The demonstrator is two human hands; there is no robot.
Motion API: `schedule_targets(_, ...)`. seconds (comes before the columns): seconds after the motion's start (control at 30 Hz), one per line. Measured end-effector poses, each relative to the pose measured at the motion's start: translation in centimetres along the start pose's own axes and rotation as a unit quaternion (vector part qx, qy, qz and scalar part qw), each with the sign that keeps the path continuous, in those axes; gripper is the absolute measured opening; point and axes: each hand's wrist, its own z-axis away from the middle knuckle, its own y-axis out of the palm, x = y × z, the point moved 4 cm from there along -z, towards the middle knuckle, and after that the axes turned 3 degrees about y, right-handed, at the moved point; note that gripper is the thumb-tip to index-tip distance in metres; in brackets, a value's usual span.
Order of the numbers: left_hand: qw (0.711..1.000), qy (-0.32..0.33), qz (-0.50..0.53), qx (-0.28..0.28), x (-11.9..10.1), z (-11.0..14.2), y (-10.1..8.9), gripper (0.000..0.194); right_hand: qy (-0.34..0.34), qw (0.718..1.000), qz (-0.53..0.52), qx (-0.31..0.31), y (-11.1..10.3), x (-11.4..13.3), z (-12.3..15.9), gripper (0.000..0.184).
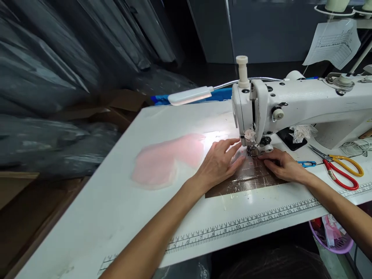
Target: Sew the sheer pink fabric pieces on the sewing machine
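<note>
Sewing machine point(302, 100) is standing on the table point(101, 217); | left hand point(218, 161) is resting beside the presser foot point(249, 150), grip apart; | right hand point(281, 164) is lying opposite, grip hidden from me, cannot tell; | both should be keeping clear of the foot

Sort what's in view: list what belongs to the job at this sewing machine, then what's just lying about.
Likely part of the job:
Sewing machine, with left hand and right hand near its needle
Lamp
Pink fabric, blurred; possibly

Apparently just lying about:
Red-and-yellow-handled scissors
Blue thread snips
White lace on a black pad
Purple basket, lower right
</note>
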Motion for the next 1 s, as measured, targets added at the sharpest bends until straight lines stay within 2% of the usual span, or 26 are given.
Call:
schedule_targets(0.07,1.0,0.015,0.007,0.004,0.1,0.0,-1.0,0.024,0.041,0.997,-0.007,0.058,-0.6,-0.1,-0.5,0.03)
schedule_targets(0.13,0.998,0.05,0.021,0.031,-0.4,0.2,-1.5,0.022,0.068,0.99,0.012,0.124,-1.0,0.2,-1.1,0.03)
schedule_targets(0.2,0.994,0.09,0.039,0.049,-1.1,0.4,-1.6,0.02,0.078,0.985,0.039,0.149,-1.2,0.7,-1.6,0.03)
schedule_targets(0.23,0.992,0.106,0.052,0.049,-1.6,0.5,-1.6,0.019,0.081,0.986,0.051,0.136,-1.2,0.9,-1.9,0.03)
schedule_targets(0.37,0.985,0.126,0.116,0.004,-2.6,0.4,-1.0,0.013,0.102,0.99,0.092,0.013,-0.3,0.5,-2.3,0.029)
schedule_targets(0.43,0.981,0.129,0.142,-0.026,-2.8,0.3,-0.7,0.011,0.093,0.989,0.111,-0.017,0.3,0.0,-2.0,0.028)
schedule_targets(0.53,0.977,0.138,0.157,-0.053,-2.9,0.3,-0.4,0.009,0.022,0.991,0.129,-0.018,1.0,-0.2,-1.3,0.029)
schedule_targets(0.67,0.975,0.135,0.163,-0.071,-3.0,0.7,-0.4,0.009,-0.068,0.983,0.172,0.01,1.3,0.1,-0.6,0.038)
schedule_targets(1.0,0.972,0.096,0.215,-0.022,-2.6,0.8,-0.1,0.014,-0.088,0.972,0.214,0.028,1.6,0.5,-0.5,0.035)
